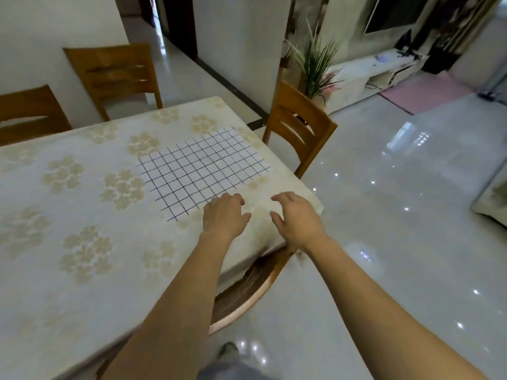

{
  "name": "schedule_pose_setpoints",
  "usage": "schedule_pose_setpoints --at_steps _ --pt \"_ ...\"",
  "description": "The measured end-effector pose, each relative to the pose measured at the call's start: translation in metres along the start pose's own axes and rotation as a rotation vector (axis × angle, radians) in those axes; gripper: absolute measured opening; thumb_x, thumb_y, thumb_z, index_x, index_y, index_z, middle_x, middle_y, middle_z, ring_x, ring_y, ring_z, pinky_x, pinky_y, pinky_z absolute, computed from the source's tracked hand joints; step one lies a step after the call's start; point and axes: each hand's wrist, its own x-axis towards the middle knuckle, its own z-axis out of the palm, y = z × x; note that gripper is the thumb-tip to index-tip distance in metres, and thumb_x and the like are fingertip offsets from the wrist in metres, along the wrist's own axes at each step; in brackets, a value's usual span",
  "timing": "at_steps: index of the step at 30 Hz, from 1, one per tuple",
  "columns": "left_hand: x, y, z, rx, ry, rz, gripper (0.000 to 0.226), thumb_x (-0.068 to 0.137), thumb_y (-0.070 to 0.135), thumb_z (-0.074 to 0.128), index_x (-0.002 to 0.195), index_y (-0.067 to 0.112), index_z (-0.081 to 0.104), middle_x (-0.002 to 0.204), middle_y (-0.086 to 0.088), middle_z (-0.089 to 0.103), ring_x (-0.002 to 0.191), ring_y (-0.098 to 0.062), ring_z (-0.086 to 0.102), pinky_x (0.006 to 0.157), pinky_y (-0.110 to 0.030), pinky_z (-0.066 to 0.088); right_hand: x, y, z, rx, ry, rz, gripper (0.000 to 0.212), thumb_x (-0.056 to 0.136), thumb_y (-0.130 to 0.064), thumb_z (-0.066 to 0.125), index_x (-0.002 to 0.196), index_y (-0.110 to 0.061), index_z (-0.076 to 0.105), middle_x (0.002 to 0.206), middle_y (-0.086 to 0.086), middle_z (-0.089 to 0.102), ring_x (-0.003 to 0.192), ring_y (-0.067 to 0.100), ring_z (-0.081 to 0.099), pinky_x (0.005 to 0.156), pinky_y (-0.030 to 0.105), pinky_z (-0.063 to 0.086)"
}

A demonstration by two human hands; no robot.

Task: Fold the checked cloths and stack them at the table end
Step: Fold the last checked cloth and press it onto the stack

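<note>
Table (82, 270) w/ checked cloth (203, 168), L hand (223, 218) prob. touching

glossy pale tiled floor (384, 215), wooden chairs (299, 127), white walls (236, 37), potted plant (315, 61)

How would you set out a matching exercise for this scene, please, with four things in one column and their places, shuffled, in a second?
Things:
1. checked cloth
2. left hand
3. right hand
4. potted plant

Places:
A. over the corner of the table, off the cloth
B. spread flat at the table end
C. beyond the wooden chair at the table end
D. at the cloth's near edge

Pairs: 1-B, 2-D, 3-A, 4-C.
</note>
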Motion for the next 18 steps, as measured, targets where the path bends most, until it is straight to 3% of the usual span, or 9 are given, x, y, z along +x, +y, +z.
schedule_pose_setpoints --at_steps 9,13,18 --pt "0.118 0.068 0.029 0.066 -0.078 -0.15 0.046 0.096 0.05 0.058 0.134 0.026 0.055 0.132 -0.004 0.059 0.123 -0.028 0.054 0.1 -0.041 0.043 0.114 0.118 0.006 0.043 -0.085 -0.015 0.045 0.1 -0.041 0.05 0.141 -0.022 0.049 0.141 0.004 0.055 0.123 0.027 0.055 0.106 0.039 0.043" --pt "0.156 0.109 0.055 0.069 -0.142 -0.281 0.044 0.096 0.051 0.056 0.133 0.026 0.055 0.134 -0.005 0.057 0.124 -0.028 0.054 0.098 -0.04 0.044 0.167 0.174 0.018 0.094 -0.176 -0.123 0.044 0.1 -0.041 0.05 0.139 -0.023 0.049 0.139 0.005 0.056 0.117 0.026 0.06 0.103 0.045 0.048" --pt "0.195 0.158 0.057 -0.05 -0.136 -0.47 0.045 0.096 0.051 0.056 0.135 0.027 0.054 0.137 -0.002 0.056 0.128 -0.025 0.052 0.102 -0.04 0.043 0.217 0.223 0.007 0.13 -0.298 -0.252 0.04 0.1 -0.04 0.051 0.137 -0.025 0.051 0.137 0.001 0.056 0.12 0.021 0.058 0.1 0.037 0.05"
